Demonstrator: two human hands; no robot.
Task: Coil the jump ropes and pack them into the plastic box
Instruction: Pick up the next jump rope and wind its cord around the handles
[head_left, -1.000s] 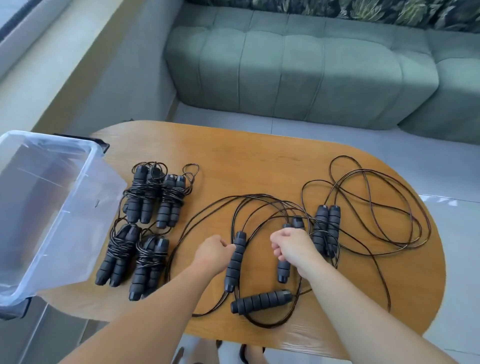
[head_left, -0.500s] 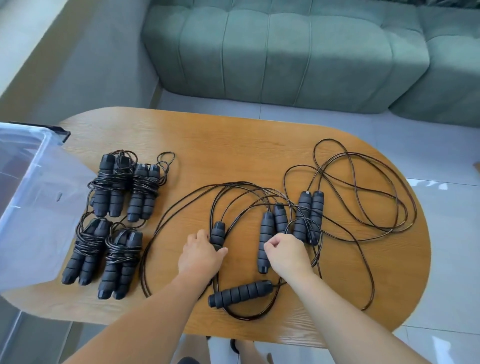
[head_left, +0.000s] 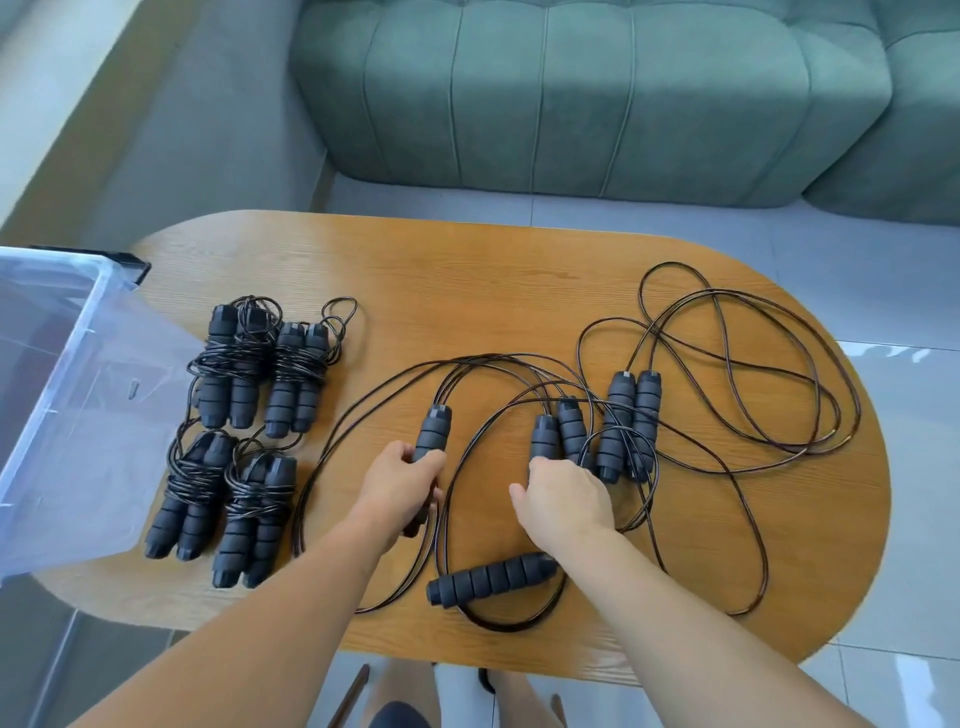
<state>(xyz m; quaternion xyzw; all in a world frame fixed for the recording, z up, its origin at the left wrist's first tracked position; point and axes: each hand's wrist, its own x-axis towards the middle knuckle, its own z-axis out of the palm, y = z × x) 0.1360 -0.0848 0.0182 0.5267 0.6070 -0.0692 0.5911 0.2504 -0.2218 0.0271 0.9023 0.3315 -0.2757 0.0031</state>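
Left grip (head_left: 400, 483) wraps one handle (head_left: 434, 431); right grip (head_left: 563, 501) curls over another handle (head_left: 543, 441), likely pairing them for coiling.

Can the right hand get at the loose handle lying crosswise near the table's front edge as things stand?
Probably yes: the crosswise handle lies just below the right hand, nothing covering it, though that hand is on the handle pair.
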